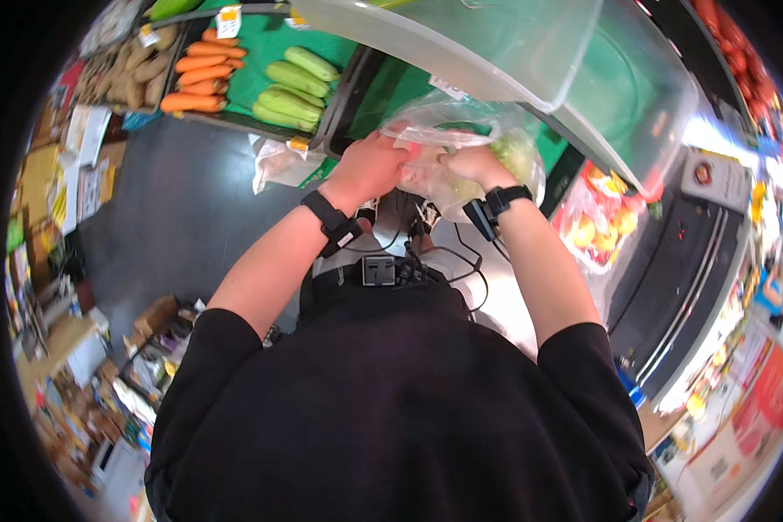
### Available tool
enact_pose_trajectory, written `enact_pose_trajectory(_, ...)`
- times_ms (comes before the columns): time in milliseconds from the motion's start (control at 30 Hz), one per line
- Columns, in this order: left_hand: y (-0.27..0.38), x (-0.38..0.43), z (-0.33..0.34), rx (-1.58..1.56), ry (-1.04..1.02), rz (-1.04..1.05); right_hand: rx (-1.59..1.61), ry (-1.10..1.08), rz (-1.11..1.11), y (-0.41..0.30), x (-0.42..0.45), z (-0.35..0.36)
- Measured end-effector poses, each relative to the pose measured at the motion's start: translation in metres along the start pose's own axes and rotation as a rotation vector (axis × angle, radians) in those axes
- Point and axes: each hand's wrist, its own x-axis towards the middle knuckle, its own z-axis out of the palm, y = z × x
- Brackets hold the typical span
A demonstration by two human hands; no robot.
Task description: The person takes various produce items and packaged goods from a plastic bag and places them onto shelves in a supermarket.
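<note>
In front of my waist is a thin clear plastic bag (440, 186) with a pale green vegetable (515, 153) showing through its right side; the vegetable's kind is hard to tell. My left hand (373, 162) grips the bag's left part, its fingertips partly hidden by the film. On the other side, my right hand (477, 164) is curled into the plastic next to the vegetable. The bag's loose top (457, 124) spreads over the front of a produce crate (391, 85) lined with green matting.
Carrots (202, 77) and pale green squash (297, 85) lie in the display at left. Large translucent plastic bins (457, 39) jut over the crate. At right sits bagged round fruit (603, 228) beside a black shelf (672, 261). White plastic bags (284, 166) hang at the crate's front.
</note>
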Motion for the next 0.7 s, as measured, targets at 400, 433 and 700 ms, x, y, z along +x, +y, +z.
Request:
enact_pose_trajectory(400, 0.037, -0.053, -0.043, 0.059, 0.149, -0.38, 0.157, -0.265, -0.06, 0.012, 0.049, 0.029)
enact_pose_trajectory(433, 0.039, -0.056, -0.048, 0.067, 0.155, -0.396, 0.18, -0.295, -0.062, 0.009, 0.052, 0.032)
enact_pose_trajectory(700, 0.038, -0.073, -0.065, 0.077, 0.191, -0.412, 0.271, -0.41, 0.056, -0.006, 0.062, 0.057)
